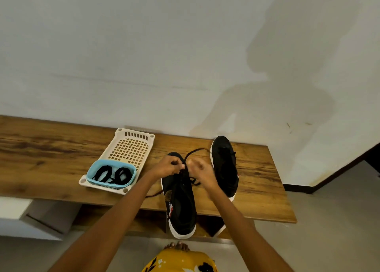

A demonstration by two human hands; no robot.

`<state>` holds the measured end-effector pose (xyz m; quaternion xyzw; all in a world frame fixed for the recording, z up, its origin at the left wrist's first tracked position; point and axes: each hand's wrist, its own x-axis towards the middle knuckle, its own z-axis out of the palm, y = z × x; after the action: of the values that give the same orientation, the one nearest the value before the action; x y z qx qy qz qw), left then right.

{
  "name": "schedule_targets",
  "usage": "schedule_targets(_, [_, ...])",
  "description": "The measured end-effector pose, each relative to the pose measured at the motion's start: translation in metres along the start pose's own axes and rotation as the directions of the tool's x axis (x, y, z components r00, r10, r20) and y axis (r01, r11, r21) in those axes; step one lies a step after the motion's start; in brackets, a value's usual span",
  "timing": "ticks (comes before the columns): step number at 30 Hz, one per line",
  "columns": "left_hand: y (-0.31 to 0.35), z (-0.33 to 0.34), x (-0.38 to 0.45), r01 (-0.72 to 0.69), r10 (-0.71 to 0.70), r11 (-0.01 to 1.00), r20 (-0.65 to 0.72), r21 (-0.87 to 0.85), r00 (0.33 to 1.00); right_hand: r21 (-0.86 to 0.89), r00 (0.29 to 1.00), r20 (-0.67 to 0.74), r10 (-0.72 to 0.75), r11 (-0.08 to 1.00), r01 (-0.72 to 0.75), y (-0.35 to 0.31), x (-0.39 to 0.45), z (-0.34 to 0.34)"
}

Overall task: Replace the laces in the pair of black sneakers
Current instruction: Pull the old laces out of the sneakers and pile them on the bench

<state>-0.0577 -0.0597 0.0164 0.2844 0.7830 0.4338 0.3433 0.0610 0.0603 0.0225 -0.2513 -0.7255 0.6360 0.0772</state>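
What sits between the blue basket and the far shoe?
The near sneaker, with both hands working its lace, as the head view shows.

both arms outstretched, left hand (169, 166) and right hand (200, 172) close together, fingers curled

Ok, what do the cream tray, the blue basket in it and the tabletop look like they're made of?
Cream tray: looks like moulded rigid plastic, matte, with a square grid of holes and slotted end.
Blue basket: likely plastic too, smooth rim with a slight sheen.
Tabletop: wood or wood-look laminate; brown grain streaks show, but which one cannot be told.
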Motion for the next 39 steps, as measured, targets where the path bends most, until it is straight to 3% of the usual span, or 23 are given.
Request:
schedule_targets(2, [0.008,0.003,-0.004,0.001,-0.004,0.991,-0.021,-0.136,1.0,-0.167,0.983,0.181,-0.034,0.984,0.065,0.019,-0.005,0.012])
schedule_targets(7, [0.026,0.016,-0.005,-0.097,0.09,0.991,-0.078,-0.097,0.993,-0.349,0.998,0.06,-0.028,0.936,0.047,0.023,-0.003,0.023])
schedule_targets(10, [0.012,0.02,-0.004,-0.024,0.022,0.999,-0.056,-0.047,0.998,-0.347,0.997,0.058,-0.047,0.935,0.064,0.018,0.001,0.02])
schedule_targets(17, [-0.011,0.018,-0.01,0.049,-0.057,0.987,-0.052,-0.151,0.997,-0.156,0.957,-0.223,-0.185,0.976,0.152,-0.027,0.023,-0.008])
schedule_targets(23, [-0.017,0.016,-0.007,-0.002,0.004,0.996,-0.015,0.094,1.0,0.298,0.887,-0.46,0.041,0.948,0.111,-0.019,0.032,-0.024])
schedule_targets(26, [-0.013,0.017,-0.008,0.019,-0.023,0.999,-0.099,-0.035,0.995,0.212,0.932,-0.347,0.102,0.977,-0.027,0.005,0.021,-0.013])
schedule_targets(29, [-0.005,0.018,-0.009,0.053,-0.091,0.948,-0.107,-0.314,0.99,-0.134,0.998,-0.053,0.032,0.99,-0.039,0.029,0.007,0.004])
schedule_targets(31, [-0.003,0.017,-0.008,0.041,-0.062,0.979,-0.097,-0.202,0.993,-0.334,0.997,0.063,-0.047,0.94,0.065,0.037,0.002,0.018])
schedule_targets(36, [-0.002,0.028,-0.008,-0.009,-0.006,0.992,-0.121,-0.125,0.993,-0.514,0.998,-0.019,-0.066,0.857,0.046,0.031,0.006,0.028])
schedule_targets(39, [-0.007,0.033,-0.01,-0.044,0.032,0.998,-0.254,-0.043,0.967,-0.147,0.975,-0.213,0.068,0.984,-0.101,0.031,0.011,0.022])
